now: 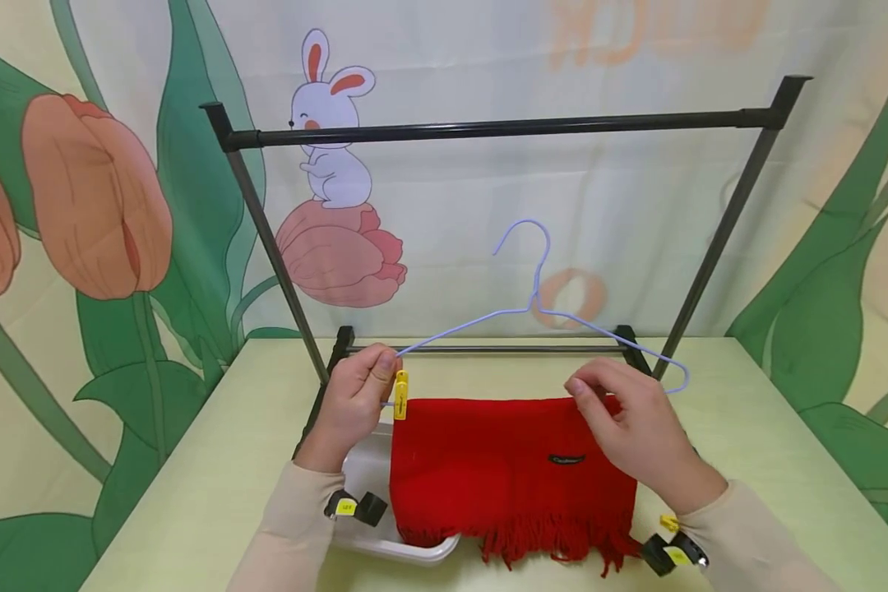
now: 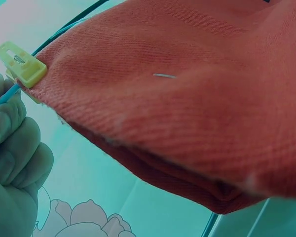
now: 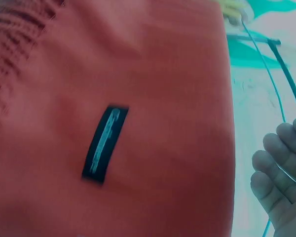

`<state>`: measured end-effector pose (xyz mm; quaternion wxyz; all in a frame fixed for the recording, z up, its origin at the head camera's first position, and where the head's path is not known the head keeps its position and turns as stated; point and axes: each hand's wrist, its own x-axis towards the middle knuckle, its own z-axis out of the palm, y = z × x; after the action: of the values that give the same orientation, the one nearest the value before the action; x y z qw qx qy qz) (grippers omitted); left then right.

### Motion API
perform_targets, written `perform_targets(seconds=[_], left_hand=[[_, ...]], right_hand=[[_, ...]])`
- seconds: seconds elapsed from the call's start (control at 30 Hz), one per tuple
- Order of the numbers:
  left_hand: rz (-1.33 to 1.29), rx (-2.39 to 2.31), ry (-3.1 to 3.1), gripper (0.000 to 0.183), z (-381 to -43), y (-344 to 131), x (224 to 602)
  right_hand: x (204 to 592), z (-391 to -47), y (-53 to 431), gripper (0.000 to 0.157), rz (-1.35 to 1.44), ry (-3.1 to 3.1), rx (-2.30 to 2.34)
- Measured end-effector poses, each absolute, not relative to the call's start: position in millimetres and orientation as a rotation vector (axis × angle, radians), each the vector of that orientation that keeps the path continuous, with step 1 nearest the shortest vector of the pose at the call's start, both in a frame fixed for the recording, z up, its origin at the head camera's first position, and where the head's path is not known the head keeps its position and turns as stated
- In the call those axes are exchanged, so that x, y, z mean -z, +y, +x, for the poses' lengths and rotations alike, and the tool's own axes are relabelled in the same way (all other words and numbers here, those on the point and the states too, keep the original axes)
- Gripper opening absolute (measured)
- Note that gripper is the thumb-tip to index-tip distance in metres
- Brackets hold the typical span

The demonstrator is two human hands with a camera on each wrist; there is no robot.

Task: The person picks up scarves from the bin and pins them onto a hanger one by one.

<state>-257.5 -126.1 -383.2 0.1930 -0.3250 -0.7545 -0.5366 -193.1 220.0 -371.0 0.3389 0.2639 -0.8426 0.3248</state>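
A lilac wire hanger [image 1: 481, 319] stands upright, its hook at the top. My left hand [image 1: 357, 399] grips its left end beside a yellow clothespin [image 1: 401, 395]. That clothespin clips the top left corner of a folded red scarf [image 1: 488, 469] to the hanger; the left wrist view shows the clothespin [image 2: 22, 64] at the scarf's corner. The scarf hangs with its fringe downward and a small black label [image 3: 105, 143] near its right side. My right hand [image 1: 629, 415] is at the scarf's top right corner, fingers loosely bent in the right wrist view, nothing seen held.
A black garment rack [image 1: 488, 130] stands behind the hands, its bar above the hanger. Partly under the scarf is a white tray [image 1: 407, 552] on the pale table [image 1: 192, 510]. Another yellow clothespin [image 1: 669, 523] lies by my right wrist. A printed curtain [image 1: 444, 214] hangs behind.
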Motion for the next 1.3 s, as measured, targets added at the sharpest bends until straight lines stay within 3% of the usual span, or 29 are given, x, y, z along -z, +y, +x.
perform_targets(seconds=[0.77,0.93,1.3], left_hand=[[-0.875,1.529,-2.101,0.023,-256,-134,391],[-0.879,1.524,-2.100,0.023,-256,-135,391],[-0.857,1.518,-2.130,0.023,-257,-135,389]], right_hand=[[415,-174,331,0.005,0.254,-2.665,-0.704],[426,-171,354,0.015,0.187,-2.949,-0.719],[462,-162,379,0.014,0.200,-3.178,-0.740]])
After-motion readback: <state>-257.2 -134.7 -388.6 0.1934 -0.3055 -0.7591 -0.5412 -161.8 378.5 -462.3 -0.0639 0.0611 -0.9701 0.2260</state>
